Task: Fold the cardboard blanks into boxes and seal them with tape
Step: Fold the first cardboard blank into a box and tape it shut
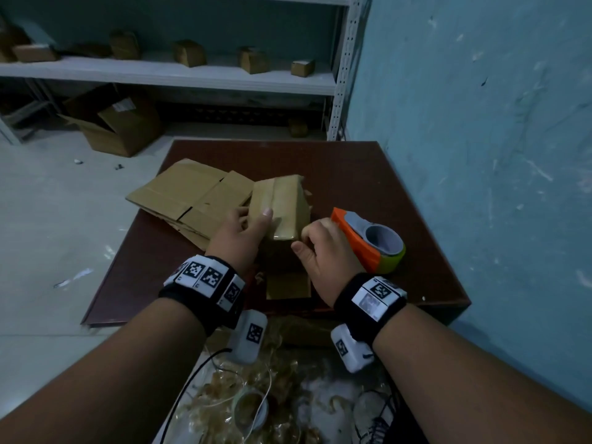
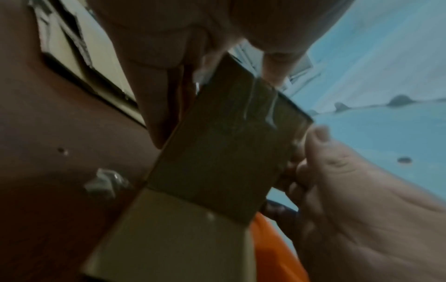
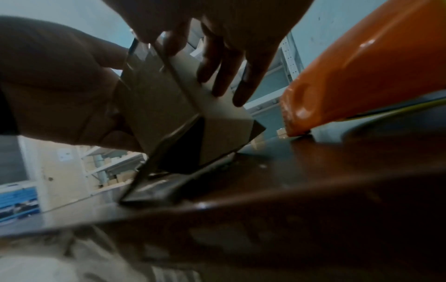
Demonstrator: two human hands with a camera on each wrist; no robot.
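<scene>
A small cardboard box [image 1: 283, 206] stands on the brown table [image 1: 368, 174], shiny tape along its top seam and a loose flap [image 1: 288, 285] lying toward me. My left hand [image 1: 253, 219] grips its left side, thumb on the top. My right hand [image 1: 304, 238] holds the near right corner, thumb on the near face and fingers down the right side. The left wrist view shows the taped box [image 2: 229, 143] with its flap [image 2: 181, 238]; the right wrist view shows the box [image 3: 169, 106] from low down. An orange tape dispenser [image 1: 368, 238] sits just right of my right hand. Flat cardboard blanks [image 1: 189, 193] lie to the left.
A blue wall [image 1: 480, 123] runs close along the table's right side. Behind stand shelves [image 1: 192, 75] with several small boxes, and an open carton [image 1: 118, 126] on the floor. Crumpled tape scraps and a tape roll [image 1: 250, 408] lie below the table's near edge.
</scene>
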